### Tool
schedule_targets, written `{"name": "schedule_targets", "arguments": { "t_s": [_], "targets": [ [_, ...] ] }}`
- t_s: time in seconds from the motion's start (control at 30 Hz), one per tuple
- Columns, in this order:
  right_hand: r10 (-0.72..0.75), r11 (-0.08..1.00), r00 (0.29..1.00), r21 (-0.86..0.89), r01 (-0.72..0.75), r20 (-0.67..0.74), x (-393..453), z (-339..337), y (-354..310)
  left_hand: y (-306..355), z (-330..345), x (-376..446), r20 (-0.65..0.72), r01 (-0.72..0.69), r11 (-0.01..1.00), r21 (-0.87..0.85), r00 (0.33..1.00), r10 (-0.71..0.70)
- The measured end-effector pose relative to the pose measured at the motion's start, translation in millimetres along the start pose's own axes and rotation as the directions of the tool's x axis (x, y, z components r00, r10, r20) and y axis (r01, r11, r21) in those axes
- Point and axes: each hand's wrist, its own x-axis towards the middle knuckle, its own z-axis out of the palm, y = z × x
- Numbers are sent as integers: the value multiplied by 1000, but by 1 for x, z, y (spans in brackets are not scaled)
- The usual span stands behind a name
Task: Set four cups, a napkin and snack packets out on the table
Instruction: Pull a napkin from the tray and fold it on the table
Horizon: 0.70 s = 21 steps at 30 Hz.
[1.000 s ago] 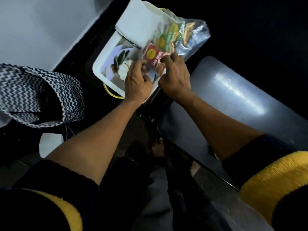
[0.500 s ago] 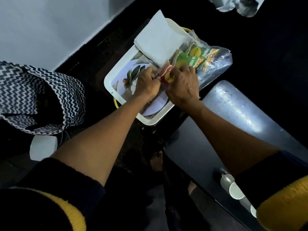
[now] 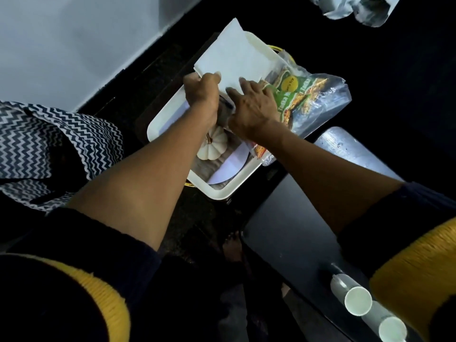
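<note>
A white tray (image 3: 217, 192) with a printed picture holds a white napkin (image 3: 232, 58) at its far end and green snack packets (image 3: 296, 92) along its right side. My left hand (image 3: 201, 95) pinches the napkin's near left edge. My right hand (image 3: 251, 104) lies on the napkin's near edge, fingers spread, next to the packets; whether it grips anything is unclear. A small red packet (image 3: 259, 150) shows under my right wrist. Two white cups (image 3: 357, 301) stand on the dark table (image 3: 296, 230) at lower right.
A zigzag-patterned black and white bag (image 3: 49, 149) sits at the left. A pale wall (image 3: 74, 40) fills the upper left. A crumpled clear plastic bag (image 3: 357, 8) lies at the top right. A bare foot (image 3: 233, 245) shows below the tray.
Both hands moved off the red packet and up to the napkin's near edge. My view shifted, bringing the cups on the table into sight.
</note>
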Motion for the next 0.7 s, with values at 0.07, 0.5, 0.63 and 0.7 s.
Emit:
{"name": "schedule_targets", "arguments": {
  "t_s": [0.07, 0.5, 0.63, 0.7],
  "targets": [
    [-18, 1000, 999, -4, 19, 49, 8, 3, -1, 4, 5, 3, 0, -2, 999, -47, 1000, 2],
    [-69, 998, 996, -1, 70, 60, 14, 14, 1, -10, 16, 17, 60, -96, 978, 185, 994, 87],
    [-46, 991, 999, 122, 49, -27, 2, 5, 0, -7, 8, 12, -105, -103, 980, 170, 987, 122],
    [41, 950, 993, 313, -4, -112, -7, -2, -3, -3, 0, 5, -150, -139, 989, 59, 978, 146]
  ]
}}
